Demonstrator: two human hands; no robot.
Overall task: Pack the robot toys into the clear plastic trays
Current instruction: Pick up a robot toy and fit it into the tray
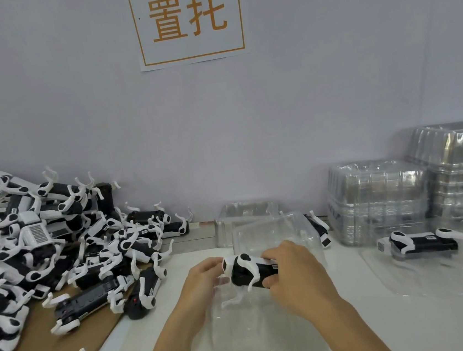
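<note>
Both hands, left hand [204, 276] and right hand [291, 278], pinched robot toy [252, 271] above clear tray [242, 327]. Risk: splayed legs snagging tray cavity, misseating.

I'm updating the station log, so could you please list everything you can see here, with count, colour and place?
Held robot toy: one, black and white, between both hands over a tray.
Tray below: one, clear, front centre.
Loose toy pile: many, black and white, left on brown cardboard.
Packed toy: one, black and white, in a clear tray at right.
Tray stacks: two or more, clear, right rear.
Loose trays: a few, clear, centre rear; one toy partly behind them.
Sign: one, white with orange characters, on wall.
Left hand: grips the toy's head end.
Right hand: grips its body.
</note>
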